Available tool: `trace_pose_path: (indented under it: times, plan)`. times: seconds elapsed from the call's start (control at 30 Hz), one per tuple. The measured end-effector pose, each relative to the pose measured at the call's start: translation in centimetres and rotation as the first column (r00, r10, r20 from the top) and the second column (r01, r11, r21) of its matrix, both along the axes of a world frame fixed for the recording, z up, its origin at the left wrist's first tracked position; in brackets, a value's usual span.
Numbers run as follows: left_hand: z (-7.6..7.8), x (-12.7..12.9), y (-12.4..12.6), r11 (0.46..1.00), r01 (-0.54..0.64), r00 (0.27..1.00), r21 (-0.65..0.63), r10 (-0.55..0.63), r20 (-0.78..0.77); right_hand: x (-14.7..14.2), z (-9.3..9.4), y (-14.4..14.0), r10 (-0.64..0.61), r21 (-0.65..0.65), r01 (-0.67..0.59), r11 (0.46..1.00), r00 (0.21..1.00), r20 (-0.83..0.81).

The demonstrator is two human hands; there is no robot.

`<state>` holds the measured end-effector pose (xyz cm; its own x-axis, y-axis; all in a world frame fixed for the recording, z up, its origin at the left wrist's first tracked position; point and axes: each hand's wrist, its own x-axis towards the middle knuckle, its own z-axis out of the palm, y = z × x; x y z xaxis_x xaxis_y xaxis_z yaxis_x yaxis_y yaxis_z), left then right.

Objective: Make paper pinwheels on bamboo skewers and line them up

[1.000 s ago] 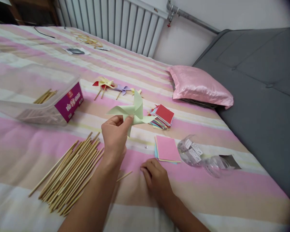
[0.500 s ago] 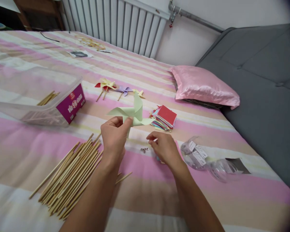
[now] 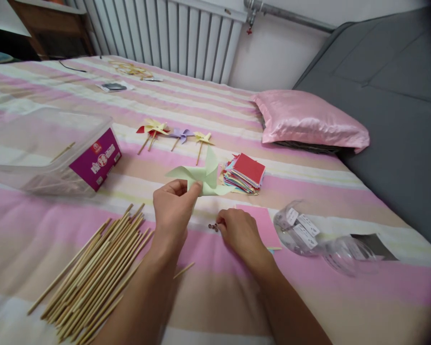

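In the head view we see our left hand (image 3: 172,211) raised over the striped bed (image 3: 215,297), thumb and fingers pinched on the centre of a pale green paper pinwheel (image 3: 201,178), while our right hand (image 3: 239,232) rests low on the bed, its curled fingertips touching some small dark pins (image 3: 212,226) beside a pink paper square (image 3: 264,225). We also see a pile of wooden sticks (image 3: 93,268) left of our left arm, a stack of coloured paper (image 3: 244,173) just behind the pinwheel, finished pinwheels (image 3: 175,134) farther back, and a clear plastic box (image 3: 53,153) to the left.
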<state>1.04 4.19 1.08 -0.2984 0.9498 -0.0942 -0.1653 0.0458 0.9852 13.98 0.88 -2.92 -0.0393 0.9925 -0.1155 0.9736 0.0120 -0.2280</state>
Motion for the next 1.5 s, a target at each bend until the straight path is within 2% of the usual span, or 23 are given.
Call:
trace_pose_path:
  times: [0.17, 0.3, 0.53, 0.7, 0.9, 1.03, 1.17, 1.27, 1.5]
  plan:
    - [-0.4, 0.1, 0.1, 1.0, 0.007, 1.0, -0.002, -0.007, -0.012, 0.4, -0.9, 0.4, 0.067, 0.112, -0.068, 0.991, 0.998, 0.018]
    - [-0.5, 0.0, 0.3, 1.0, 0.005, 1.0, -0.007, -0.005, -0.016, 0.7, -1.3, 1.0, 0.137, 0.19, -0.118, 0.975, 0.987, -0.087]
    - [-0.5, -0.3, 0.4, 1.0, -0.012, 1.0, -0.01, 0.012, -0.024, 1.0, -1.8, 1.8, 0.122, 0.207, -0.056, 0.977, 0.938, -0.325]
    - [-0.3, -0.3, 0.3, 1.0, -0.012, 1.0, -0.024, 0.012, -0.023, 1.0, -2.2, 2.0, 0.116, 0.207, -0.027, 0.978, 0.895, -0.431]
    - [-0.5, -0.4, 0.3, 1.0, -0.02, 0.999, -0.011, 0.019, -0.044, 1.0, -1.9, 2.0, 0.056, 0.272, 0.075, 0.959, 0.894, -0.444]
    - [-0.4, -0.5, 0.4, 1.0, -0.005, 1.0, -0.018, 0.004, -0.022, 0.9, -1.4, 1.5, 0.02, 0.219, 0.083, 0.972, 0.903, -0.429]
    - [-0.3, -0.5, 0.3, 1.0, -0.001, 1.0, -0.016, 0.001, -0.005, 0.6, -1.2, 1.2, 0.037, 0.171, 0.039, 0.984, 0.906, -0.422]
    - [-0.2, -0.5, 0.3, 1.0, -0.005, 1.0, -0.015, 0.005, -0.002, 0.5, -1.4, 1.5, 0.048, 0.168, 0.025, 0.985, 0.908, -0.416]
    - [-0.5, -0.5, 0.2, 1.0, -0.002, 1.0, -0.02, 0.001, -0.016, 0.5, -2.4, 2.2, 0.006, 0.183, 0.084, 0.98, 0.896, -0.445]
